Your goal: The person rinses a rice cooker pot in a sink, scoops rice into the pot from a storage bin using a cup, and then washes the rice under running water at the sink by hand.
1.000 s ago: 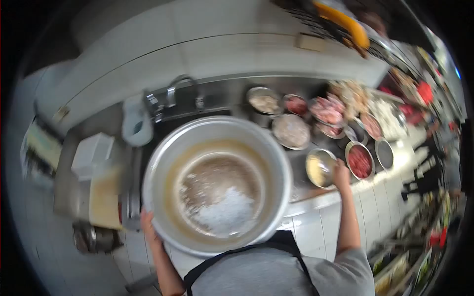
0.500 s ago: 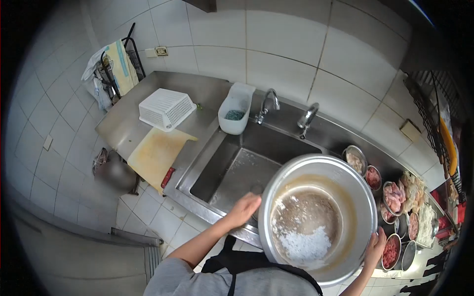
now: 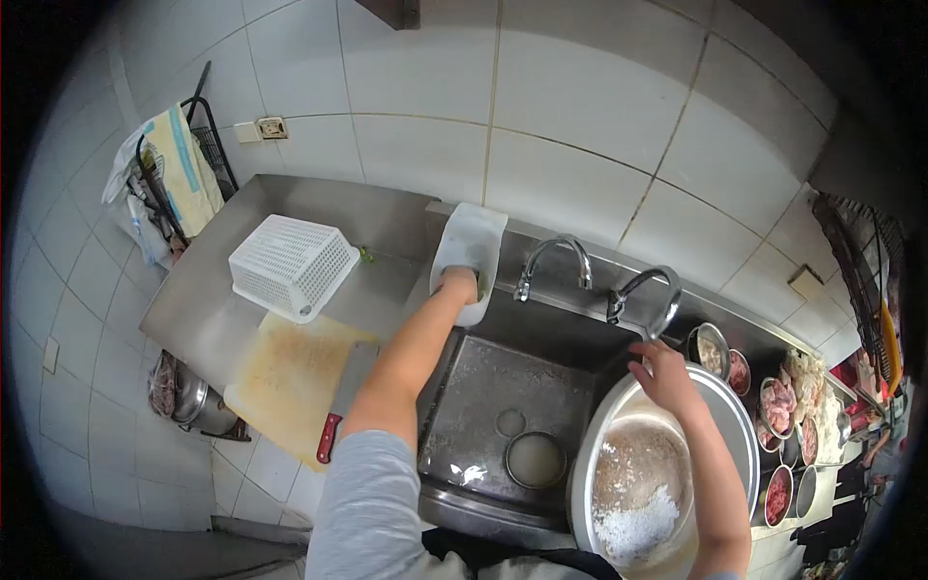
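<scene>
My left hand (image 3: 458,286) reaches down into a white plastic container (image 3: 476,227) at the sink's back edge; its fingers are hidden inside, beside a bit of green scrubber. Over the large metal pot (image 3: 742,435), my right hand (image 3: 667,375) has its fingers apart, just under the spout of the right tap (image 3: 667,290). Whether it touches the spout I cannot tell. White stuff (image 3: 638,527) lies on the pot's stained bottom. The pot leans at the right side of the steel sink (image 3: 483,387), and a small round bowl (image 3: 536,459) sits in the basin.
A second tap (image 3: 561,246) stands left of the first. On the left counter are an upturned white basket (image 3: 293,266), a cutting board (image 3: 280,367) and a red-handled cleaver (image 3: 330,435). Bowls of raw meat (image 3: 778,493) crowd the right side.
Both hands have let go of the pot's rim. The pot now rests lower at the right of the sink. My left hand has gone into the white container, my right hand up towards the tap.
</scene>
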The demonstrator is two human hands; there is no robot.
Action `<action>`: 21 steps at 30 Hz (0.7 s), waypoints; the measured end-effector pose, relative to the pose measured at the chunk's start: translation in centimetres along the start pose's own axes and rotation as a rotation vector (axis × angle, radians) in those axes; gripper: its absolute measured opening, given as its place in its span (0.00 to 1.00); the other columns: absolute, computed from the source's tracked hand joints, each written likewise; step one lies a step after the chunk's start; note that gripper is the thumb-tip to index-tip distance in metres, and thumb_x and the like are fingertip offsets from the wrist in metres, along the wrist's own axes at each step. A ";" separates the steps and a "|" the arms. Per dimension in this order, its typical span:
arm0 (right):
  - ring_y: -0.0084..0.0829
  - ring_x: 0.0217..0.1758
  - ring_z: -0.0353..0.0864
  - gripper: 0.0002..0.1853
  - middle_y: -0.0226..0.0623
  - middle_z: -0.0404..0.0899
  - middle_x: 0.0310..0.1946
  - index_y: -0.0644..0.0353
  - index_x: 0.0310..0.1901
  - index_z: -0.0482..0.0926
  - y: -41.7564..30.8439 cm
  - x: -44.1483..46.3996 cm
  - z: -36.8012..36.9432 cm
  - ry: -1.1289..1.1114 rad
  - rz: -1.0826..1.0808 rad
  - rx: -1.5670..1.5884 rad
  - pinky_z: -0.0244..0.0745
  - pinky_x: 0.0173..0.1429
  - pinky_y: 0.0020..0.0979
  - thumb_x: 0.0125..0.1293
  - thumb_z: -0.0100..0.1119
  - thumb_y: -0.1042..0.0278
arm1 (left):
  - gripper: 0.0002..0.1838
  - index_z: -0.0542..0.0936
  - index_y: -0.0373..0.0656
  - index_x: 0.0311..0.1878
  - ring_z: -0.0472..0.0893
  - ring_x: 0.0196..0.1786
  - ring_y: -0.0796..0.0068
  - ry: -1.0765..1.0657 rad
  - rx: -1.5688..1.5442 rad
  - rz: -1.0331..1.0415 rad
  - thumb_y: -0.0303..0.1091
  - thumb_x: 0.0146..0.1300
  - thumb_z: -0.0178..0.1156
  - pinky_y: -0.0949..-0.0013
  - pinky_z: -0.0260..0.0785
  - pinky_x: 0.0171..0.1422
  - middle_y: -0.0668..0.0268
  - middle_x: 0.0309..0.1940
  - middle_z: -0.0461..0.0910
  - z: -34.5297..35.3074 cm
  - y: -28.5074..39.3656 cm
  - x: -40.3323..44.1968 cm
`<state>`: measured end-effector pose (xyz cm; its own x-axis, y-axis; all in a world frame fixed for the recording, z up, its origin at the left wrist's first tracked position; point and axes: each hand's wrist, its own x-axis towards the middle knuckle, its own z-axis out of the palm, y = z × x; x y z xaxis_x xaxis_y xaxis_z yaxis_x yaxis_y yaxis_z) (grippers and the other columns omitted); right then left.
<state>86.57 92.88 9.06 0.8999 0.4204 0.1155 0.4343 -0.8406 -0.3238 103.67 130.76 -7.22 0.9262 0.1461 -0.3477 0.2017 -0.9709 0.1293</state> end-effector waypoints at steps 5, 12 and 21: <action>0.52 0.44 0.76 0.17 0.54 0.76 0.39 0.65 0.42 0.75 6.5 9.2 9.8 0.055 0.059 -0.106 0.71 0.48 0.47 0.56 0.59 0.61 | 0.48 0.43 0.44 0.70 0.67 0.56 0.32 -0.096 0.007 -0.201 0.38 0.51 0.61 0.34 0.66 0.49 0.39 0.66 0.48 1.7 0.7 2.4; 0.51 0.40 0.78 0.17 0.54 0.78 0.34 0.66 0.34 0.79 9.8 12.7 15.8 -0.347 0.052 -0.313 0.74 0.44 0.46 0.56 0.57 0.57 | 0.15 0.81 0.38 0.42 0.79 0.48 0.57 -0.051 -0.112 0.044 0.30 0.50 0.56 0.57 0.74 0.47 0.53 0.45 0.79 -8.4 -0.8 -1.0; 0.52 0.39 0.78 0.18 0.54 0.78 0.34 0.63 0.41 0.72 5.8 11.6 8.9 0.131 0.436 -0.287 0.74 0.42 0.46 0.59 0.54 0.56 | 0.09 0.79 0.42 0.36 0.76 0.46 0.65 0.619 0.245 0.253 0.34 0.54 0.55 0.58 0.68 0.47 0.60 0.38 0.76 -6.8 -1.7 -3.5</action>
<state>99.19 95.96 0.18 0.9886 -0.0195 0.1496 -0.0044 -0.9949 -0.1008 102.24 133.16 0.10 0.9606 -0.0787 0.2664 -0.0532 -0.9934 -0.1016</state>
